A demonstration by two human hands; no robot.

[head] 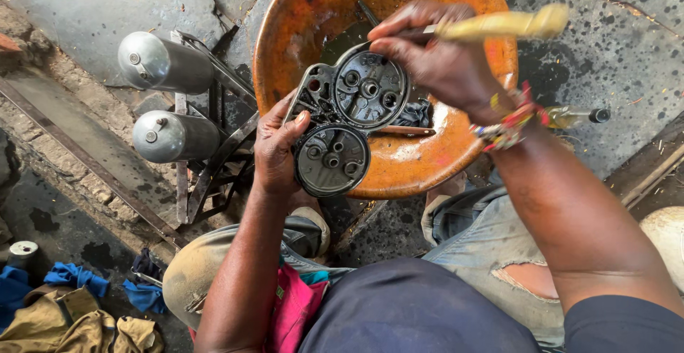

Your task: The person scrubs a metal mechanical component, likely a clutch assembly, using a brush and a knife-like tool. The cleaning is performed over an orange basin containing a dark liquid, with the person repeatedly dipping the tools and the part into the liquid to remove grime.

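My left hand (276, 146) grips the left edge of a dark, greasy metal engine casing (349, 114) with round bearing seats, held tilted over an orange basin (456, 153). My right hand (434, 57) holds a brush with a yellowish wooden handle (502, 25), its bristle end down on the upper part of the casing. Bead bracelets (509, 121) circle my right wrist. Dark liquid lies in the bottom of the basin.
Two grey metal cylinders (167, 100) on a steel frame stand to the left of the basin. Blue and khaki rags (78, 310) lie at the bottom left beside a small tin. A screwdriver-like tool (581, 116) lies on the stained concrete at the right.
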